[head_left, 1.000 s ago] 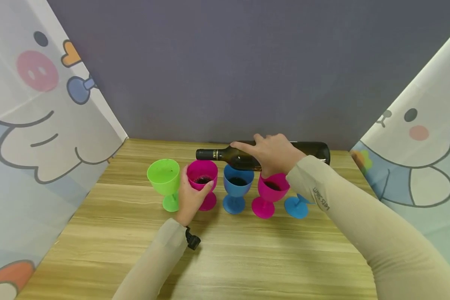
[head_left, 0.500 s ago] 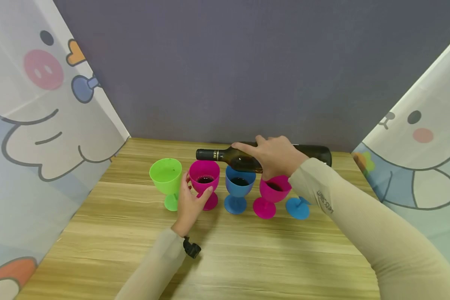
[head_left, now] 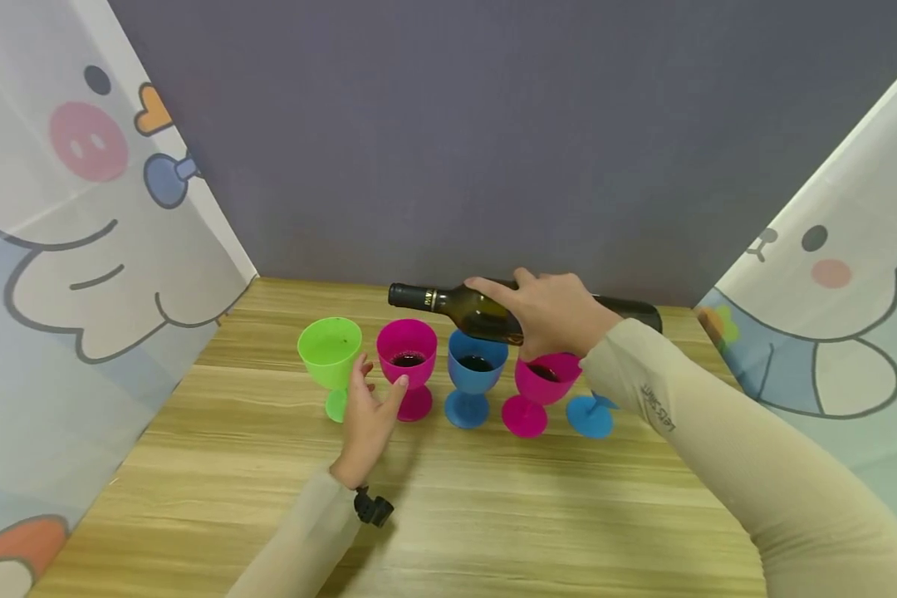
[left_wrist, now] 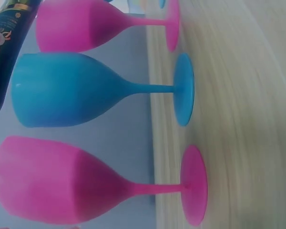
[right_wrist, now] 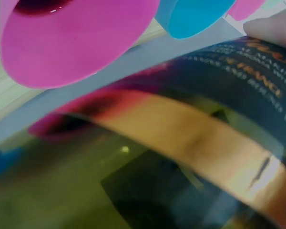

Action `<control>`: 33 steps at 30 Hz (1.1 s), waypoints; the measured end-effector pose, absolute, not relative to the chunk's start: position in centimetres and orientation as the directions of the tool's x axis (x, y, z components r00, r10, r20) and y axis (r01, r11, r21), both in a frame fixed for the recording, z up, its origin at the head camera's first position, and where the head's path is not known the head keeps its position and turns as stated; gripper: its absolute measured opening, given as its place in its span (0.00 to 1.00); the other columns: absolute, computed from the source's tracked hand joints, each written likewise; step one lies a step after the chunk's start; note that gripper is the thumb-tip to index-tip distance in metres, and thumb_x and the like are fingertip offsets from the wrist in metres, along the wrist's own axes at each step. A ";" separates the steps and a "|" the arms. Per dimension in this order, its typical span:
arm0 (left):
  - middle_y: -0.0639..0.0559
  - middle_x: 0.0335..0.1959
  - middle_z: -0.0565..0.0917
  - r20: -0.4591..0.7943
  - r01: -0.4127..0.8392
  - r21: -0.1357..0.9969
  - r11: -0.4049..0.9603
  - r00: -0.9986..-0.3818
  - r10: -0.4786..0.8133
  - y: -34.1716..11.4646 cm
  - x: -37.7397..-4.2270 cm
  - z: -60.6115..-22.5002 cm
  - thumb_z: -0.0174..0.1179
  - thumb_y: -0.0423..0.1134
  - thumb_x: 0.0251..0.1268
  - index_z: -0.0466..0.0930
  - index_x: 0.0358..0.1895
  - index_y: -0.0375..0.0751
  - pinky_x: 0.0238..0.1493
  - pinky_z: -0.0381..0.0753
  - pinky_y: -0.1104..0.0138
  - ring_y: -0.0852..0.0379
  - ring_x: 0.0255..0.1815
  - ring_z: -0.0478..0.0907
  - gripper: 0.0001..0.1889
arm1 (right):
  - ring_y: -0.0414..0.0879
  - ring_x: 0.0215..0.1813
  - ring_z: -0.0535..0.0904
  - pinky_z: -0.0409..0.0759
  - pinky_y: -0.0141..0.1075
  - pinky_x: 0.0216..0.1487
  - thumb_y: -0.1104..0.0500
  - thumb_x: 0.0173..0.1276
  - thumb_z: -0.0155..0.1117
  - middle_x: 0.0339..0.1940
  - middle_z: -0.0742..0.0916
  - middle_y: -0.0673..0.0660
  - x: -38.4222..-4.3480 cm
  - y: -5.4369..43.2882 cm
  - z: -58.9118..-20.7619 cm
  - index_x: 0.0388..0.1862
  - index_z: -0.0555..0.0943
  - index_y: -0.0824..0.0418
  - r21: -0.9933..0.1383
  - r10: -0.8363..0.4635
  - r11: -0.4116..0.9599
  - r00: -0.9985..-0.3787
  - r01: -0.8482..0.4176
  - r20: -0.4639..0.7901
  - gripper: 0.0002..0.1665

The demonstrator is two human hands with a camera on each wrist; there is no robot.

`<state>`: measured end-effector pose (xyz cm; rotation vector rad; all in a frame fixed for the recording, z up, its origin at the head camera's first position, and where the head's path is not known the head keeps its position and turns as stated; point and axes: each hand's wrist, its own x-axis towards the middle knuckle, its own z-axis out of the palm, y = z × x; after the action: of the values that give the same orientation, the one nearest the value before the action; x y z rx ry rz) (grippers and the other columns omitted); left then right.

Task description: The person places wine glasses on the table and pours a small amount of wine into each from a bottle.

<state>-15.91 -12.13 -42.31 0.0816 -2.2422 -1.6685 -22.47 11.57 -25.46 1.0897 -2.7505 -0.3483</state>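
My right hand (head_left: 556,314) grips a dark wine bottle (head_left: 486,314) around its body. The bottle lies nearly level above the goblets, its neck pointing left with the mouth slightly raised. Below the neck stands a pink goblet (head_left: 407,340) with dark liquid in it. My left hand (head_left: 366,428) is in front of that goblet and the green goblet (head_left: 330,349), fingers spread and holding nothing. In the left wrist view the pink goblet (left_wrist: 43,179) stands upright, apart from the hand. The bottle's printed label (right_wrist: 257,71) fills part of the right wrist view.
A blue goblet (head_left: 474,374), a second pink goblet (head_left: 525,415) and another blue goblet (head_left: 589,417) continue the row to the right. Dark liquid shows in the first two. A grey wall (head_left: 448,149) rises behind the wooden table (head_left: 493,515); printed curtains (head_left: 45,249) flank it.
My left hand has let go of the pink goblet and drawn back toward the front left. The bottle's neck has risen a little from above the pink goblet.
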 end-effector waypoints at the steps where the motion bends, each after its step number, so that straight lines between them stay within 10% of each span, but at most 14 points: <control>1: 0.30 0.66 0.62 0.222 0.140 0.941 0.308 -0.943 -0.248 -12.3 -15.7 -42.2 0.59 0.42 0.64 0.49 0.71 0.30 0.58 0.66 0.45 0.33 0.60 0.64 0.39 | 0.45 0.20 0.72 0.73 0.36 0.15 0.46 0.40 0.80 0.37 0.79 0.61 -22.4 11.6 -25.4 0.75 0.55 0.43 0.268 -0.689 0.710 -0.721 -0.652 0.071 0.64; 15: 0.36 0.57 0.74 0.346 0.231 0.891 0.391 -0.903 -0.255 -14.0 -13.4 -42.6 0.62 0.37 0.63 0.59 0.67 0.30 0.39 0.78 0.68 0.45 0.48 0.72 0.33 | 0.47 0.26 0.77 0.78 0.40 0.19 0.42 0.41 0.78 0.39 0.80 0.62 -21.2 11.4 -25.0 0.75 0.55 0.44 0.210 -0.699 0.711 -0.705 -0.671 0.115 0.63; 24: 0.59 0.45 0.78 0.658 0.560 0.753 0.346 -0.626 -0.419 -16.6 -13.4 -41.9 0.57 0.28 0.58 0.65 0.58 0.21 0.38 0.72 0.79 0.63 0.43 0.73 0.24 | 0.47 0.25 0.75 0.79 0.41 0.20 0.45 0.43 0.78 0.40 0.80 0.63 -20.9 11.1 -25.0 0.75 0.55 0.45 0.147 -0.670 0.742 -0.729 -0.654 0.141 0.61; 33: 0.64 0.51 0.79 0.811 0.715 0.584 0.385 -0.496 -0.310 -19.4 -13.7 -40.4 0.60 0.45 0.66 0.63 0.59 0.16 0.42 0.74 0.79 0.65 0.49 0.75 0.33 | 0.45 0.20 0.73 0.78 0.41 0.20 0.48 0.44 0.76 0.40 0.80 0.63 -20.6 10.7 -25.1 0.75 0.55 0.45 0.127 -0.687 0.726 -0.707 -0.676 0.168 0.60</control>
<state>-13.75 -19.38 -40.35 -0.3633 -1.6599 -1.3041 -20.63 10.67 -25.07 1.0895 -2.7265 -0.0831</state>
